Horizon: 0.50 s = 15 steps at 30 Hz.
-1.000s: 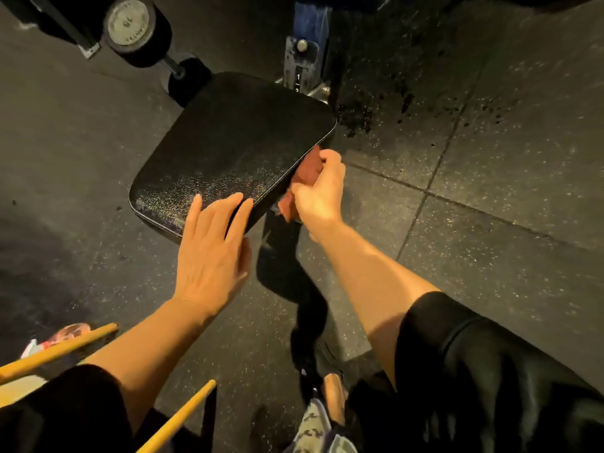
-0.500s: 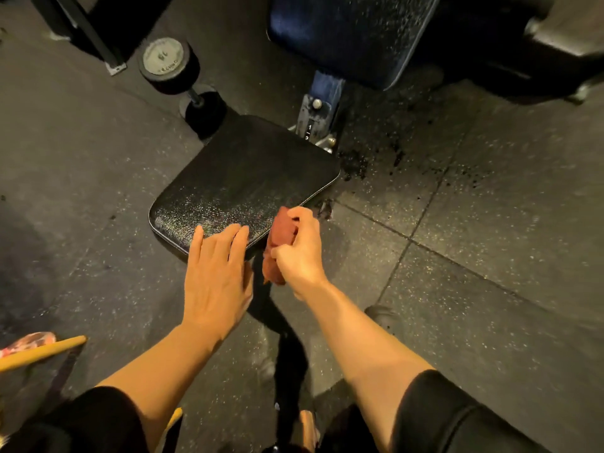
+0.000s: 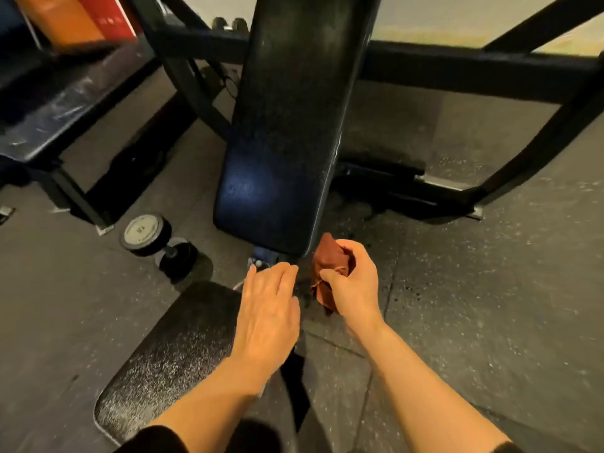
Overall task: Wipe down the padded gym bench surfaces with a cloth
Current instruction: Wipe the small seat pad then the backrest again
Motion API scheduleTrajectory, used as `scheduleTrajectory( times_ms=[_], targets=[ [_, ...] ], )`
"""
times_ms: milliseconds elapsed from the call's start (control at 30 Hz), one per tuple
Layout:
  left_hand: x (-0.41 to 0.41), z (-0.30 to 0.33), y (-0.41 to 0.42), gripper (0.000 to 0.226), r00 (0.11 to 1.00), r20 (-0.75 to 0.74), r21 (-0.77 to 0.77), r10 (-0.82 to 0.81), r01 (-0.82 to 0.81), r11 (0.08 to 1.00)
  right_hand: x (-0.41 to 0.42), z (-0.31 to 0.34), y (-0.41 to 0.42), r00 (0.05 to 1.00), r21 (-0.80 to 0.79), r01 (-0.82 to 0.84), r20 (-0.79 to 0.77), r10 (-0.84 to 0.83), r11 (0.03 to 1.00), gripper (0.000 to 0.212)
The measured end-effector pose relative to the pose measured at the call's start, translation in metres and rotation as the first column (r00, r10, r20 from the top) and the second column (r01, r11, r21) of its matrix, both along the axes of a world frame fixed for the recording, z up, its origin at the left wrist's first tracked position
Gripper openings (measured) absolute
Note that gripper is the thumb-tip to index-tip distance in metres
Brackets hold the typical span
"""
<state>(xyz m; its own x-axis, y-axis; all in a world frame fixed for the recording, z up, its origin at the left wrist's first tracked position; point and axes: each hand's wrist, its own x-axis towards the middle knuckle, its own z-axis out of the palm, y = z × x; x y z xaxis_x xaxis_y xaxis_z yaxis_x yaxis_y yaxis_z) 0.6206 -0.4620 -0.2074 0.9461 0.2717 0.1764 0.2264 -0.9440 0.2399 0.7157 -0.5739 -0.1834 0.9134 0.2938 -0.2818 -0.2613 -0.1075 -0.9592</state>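
Speckled rubber floor spreads under dark steel frame bars. The long backrest pad rises up the middle, the seat pad lies low at left, and a dumbbell sits on the floor beside them. Left hand lies flat, fingers straight, over the seat pad's far end. Right hand curls tight round the red cloth, right against the backrest pad's lower corner.
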Motion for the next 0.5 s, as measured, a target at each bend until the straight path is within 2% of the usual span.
scheduleTrajectory(
  times_ms=[233,333,500],
  targets=[
    [0.119,0.016,-0.009,0.052,0.992,0.11,-0.023,-0.069,0.071,0.997,0.1,0.008,-0.002,0.979,-0.071,0.069,0.196,-0.054,0.995,0.047],
    [0.149,0.003,0.01,0.051,0.993,0.047,0.004,-0.109,0.109,0.994,0.122,-0.007,0.008,0.974,-0.108,0.059,0.225,-0.034,0.992,0.049],
    [0.167,-0.024,0.05,0.053,0.99,-0.089,0.009,-0.106,0.107,0.994,0.131,-0.062,0.032,0.991,-0.212,0.049,0.13,-0.022,0.976,0.051]
  ],
)
